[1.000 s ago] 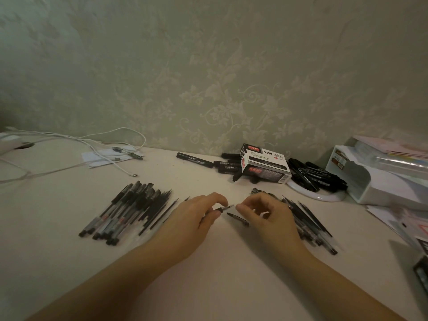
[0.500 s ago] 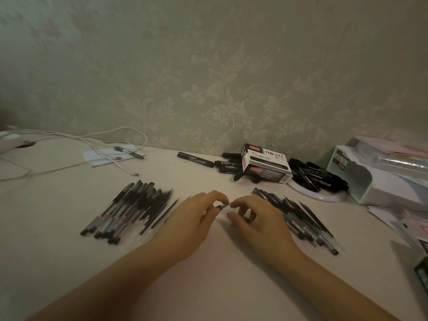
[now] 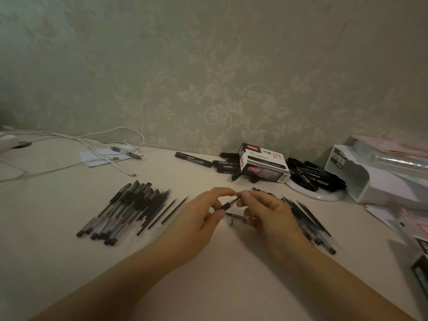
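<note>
Grips a pen [image 3: 228, 205] by the barrel in the curled fingers [image 3: 217, 192] of the left hand [image 3: 196, 222], pinches its tip with the right hand [image 3: 273, 216], low over the desk [image 3: 227, 265] between the left heap [image 3: 125, 212] and the right heap [image 3: 309, 222] of pens.

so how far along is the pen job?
Roughly midway, I'd guess. Done, probably: left pile, laid in a row. In hand: left hand and right hand pinch one pen. Left, probably: right pile beside the right hand.
</note>
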Demonstrator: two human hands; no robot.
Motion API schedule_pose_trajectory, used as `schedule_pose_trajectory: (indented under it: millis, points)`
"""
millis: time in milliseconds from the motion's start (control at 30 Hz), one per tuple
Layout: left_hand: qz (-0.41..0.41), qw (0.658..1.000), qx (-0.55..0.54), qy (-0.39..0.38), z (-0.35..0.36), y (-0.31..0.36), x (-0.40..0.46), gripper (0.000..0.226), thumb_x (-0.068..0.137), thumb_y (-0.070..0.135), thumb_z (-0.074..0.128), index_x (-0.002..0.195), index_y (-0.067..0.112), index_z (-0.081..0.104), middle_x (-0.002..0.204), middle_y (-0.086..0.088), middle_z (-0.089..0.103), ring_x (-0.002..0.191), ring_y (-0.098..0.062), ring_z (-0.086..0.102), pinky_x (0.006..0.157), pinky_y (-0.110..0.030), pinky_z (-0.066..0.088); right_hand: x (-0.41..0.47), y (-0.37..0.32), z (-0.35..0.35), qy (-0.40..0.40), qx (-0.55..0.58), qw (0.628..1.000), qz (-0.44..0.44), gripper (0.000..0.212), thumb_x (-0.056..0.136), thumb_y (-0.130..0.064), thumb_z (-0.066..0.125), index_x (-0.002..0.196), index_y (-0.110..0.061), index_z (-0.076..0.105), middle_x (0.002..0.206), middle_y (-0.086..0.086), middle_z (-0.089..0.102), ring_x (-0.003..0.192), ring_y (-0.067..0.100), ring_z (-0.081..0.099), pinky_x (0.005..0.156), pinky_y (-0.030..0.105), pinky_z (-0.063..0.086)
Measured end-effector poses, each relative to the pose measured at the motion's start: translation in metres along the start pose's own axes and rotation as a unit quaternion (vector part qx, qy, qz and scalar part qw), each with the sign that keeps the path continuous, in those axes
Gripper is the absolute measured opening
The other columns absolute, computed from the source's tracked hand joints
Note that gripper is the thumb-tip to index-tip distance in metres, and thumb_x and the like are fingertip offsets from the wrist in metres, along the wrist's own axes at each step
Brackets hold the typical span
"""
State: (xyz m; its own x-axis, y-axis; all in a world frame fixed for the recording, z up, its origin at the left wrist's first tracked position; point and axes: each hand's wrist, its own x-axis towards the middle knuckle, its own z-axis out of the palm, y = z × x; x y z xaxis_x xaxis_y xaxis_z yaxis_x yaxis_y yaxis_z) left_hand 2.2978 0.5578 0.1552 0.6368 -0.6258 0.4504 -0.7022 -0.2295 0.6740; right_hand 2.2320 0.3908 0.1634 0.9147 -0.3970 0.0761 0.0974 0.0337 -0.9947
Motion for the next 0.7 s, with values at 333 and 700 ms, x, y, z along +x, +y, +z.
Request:
schedule_pose_trajectory:
  millis: [333,700]
  points:
    - [-0.003,1.0,0.02,0.007,-0.001,-0.002,0.0,0.037,0.097,0.017,0.05,0.12,0.046,0.054,0.092,0.019,0.056,0.081,0.007,0.052,0.068,-0.005,0.04,0.002,0.002,-0.002,-0.012,0.088,0.995,0.045,0.027,0.077,-0.03,0.071,0.101,-0.016,0.076,0.103,0.004,0.076,0.082,0.011,0.072,0.069,0.02,0.056]
    - [-0.039,0.995,0.084,0.037,-0.007,-0.007,-0.001,0.026,0.096,0.023,0.051,0.119,0.035,0.056,0.093,0.02,0.054,0.077,0.007,0.051,0.064,-0.005,0.041,0.031,-0.019,-0.076,0.177,-0.452,0.866,-0.122,0.004,0.089,-0.021,0.071,0.086,-0.02,0.073,0.074,-0.011,0.066,0.071,0.003,0.06,0.063,0.018,0.045]
